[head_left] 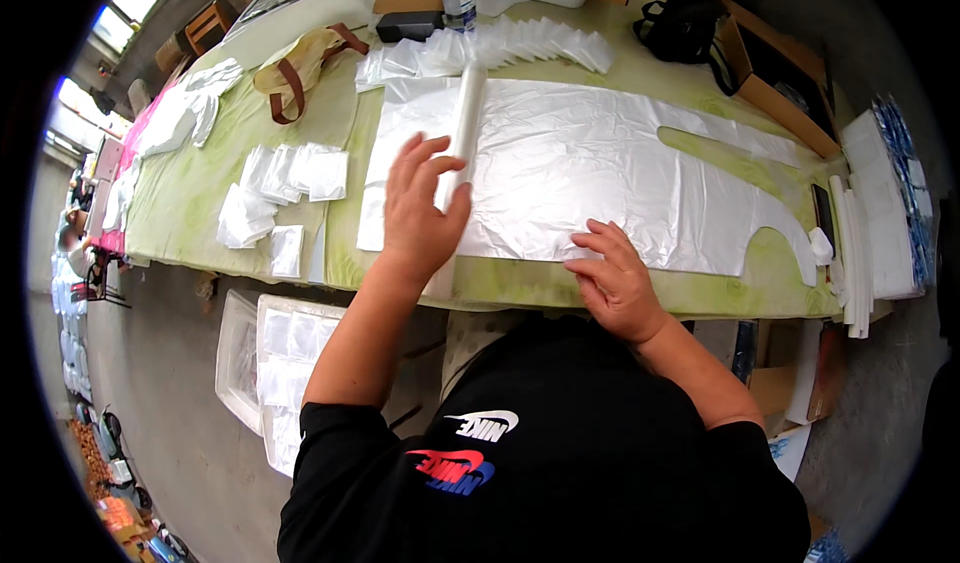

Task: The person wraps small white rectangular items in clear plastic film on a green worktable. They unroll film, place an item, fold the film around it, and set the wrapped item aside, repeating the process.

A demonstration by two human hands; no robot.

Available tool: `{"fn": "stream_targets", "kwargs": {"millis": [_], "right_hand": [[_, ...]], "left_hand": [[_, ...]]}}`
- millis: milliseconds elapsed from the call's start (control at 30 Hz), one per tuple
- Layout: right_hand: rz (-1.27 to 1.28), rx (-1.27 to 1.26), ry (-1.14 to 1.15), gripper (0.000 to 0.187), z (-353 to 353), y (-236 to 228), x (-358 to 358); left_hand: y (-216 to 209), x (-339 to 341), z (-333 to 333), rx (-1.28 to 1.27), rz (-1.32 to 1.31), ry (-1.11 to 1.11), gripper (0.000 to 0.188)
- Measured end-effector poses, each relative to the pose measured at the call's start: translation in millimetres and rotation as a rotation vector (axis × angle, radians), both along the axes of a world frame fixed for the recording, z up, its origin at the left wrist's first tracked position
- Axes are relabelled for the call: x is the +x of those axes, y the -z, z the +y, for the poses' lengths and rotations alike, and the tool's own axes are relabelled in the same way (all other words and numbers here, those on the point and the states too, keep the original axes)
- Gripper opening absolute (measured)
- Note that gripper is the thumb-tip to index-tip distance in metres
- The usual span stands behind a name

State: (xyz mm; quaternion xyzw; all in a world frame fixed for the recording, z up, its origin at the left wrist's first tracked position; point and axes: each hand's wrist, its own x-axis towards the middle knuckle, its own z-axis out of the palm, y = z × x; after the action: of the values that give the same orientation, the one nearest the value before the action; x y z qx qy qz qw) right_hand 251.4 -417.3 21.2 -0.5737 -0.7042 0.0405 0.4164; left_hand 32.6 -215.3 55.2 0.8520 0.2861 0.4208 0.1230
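Head view: left hand (422, 213) by tube (469, 113), right hand (622, 285) perhaps touching sheet (580, 163).

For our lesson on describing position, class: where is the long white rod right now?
In the head view, the white rod lies just left of centre across the silvery plastic sheet, next to the left hand.
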Motion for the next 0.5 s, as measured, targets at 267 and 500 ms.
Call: {"fn": "stream_targets", "kwargs": {"millis": [267, 500], "right_hand": [[0.152, 0.003, 0.105, 0.022, 0.1, 13.5, 3.4], [0.161, -0.034, 0.081, 0.021, 1.5, 15.7, 4.8]], "left_hand": [[10.2, -18.4, 39.6, -0.330, 0.613, -0.358, 0.073], [5.4, -9.3, 71.3, -0.473, 0.771, -0.495, 0.090]]}}
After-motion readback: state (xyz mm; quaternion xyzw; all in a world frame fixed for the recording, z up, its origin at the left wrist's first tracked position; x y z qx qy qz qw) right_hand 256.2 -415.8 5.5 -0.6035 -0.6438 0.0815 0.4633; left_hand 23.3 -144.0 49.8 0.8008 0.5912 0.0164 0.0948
